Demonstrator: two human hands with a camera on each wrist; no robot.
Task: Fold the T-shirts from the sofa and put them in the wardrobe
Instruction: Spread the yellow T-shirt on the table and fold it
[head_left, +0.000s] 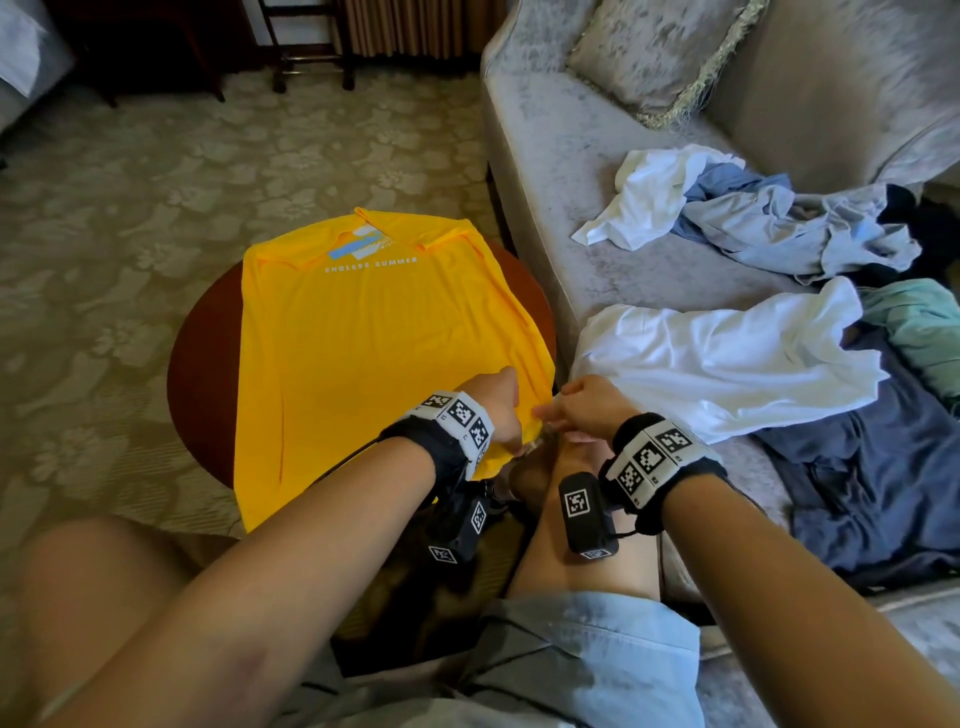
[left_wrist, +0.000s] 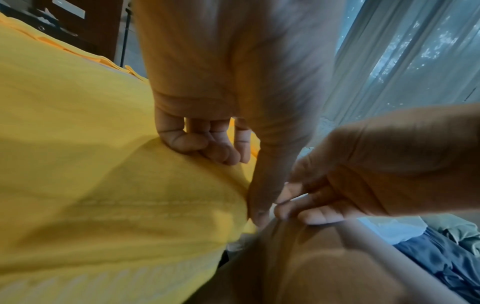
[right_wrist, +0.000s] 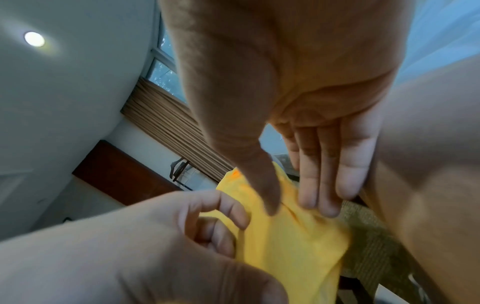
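A yellow T-shirt (head_left: 363, 338) with white lettering lies flat on a round dark-red table (head_left: 208, 374), its hem hanging over the near edge. Both hands meet at its near right hem corner. My left hand (head_left: 506, 415) curls its fingers into the cloth (left_wrist: 91, 164) and grips the hem, thumb along the edge. My right hand (head_left: 553, 415) pinches the same corner; in the right wrist view its thumb and straight fingers (right_wrist: 309, 197) close on the yellow fabric (right_wrist: 293, 236). More unfolded shirts lie on the grey sofa (head_left: 545, 182): a white one (head_left: 727, 358) and a white and light-blue heap (head_left: 727, 208).
A navy garment (head_left: 872, 493) and a teal one (head_left: 919, 322) also lie on the sofa seat, with a fringed cushion (head_left: 660, 52) at its back. My bare knees sit between table and sofa. Patterned carpet (head_left: 130, 182) surrounds the table; dark furniture legs stand at the far wall.
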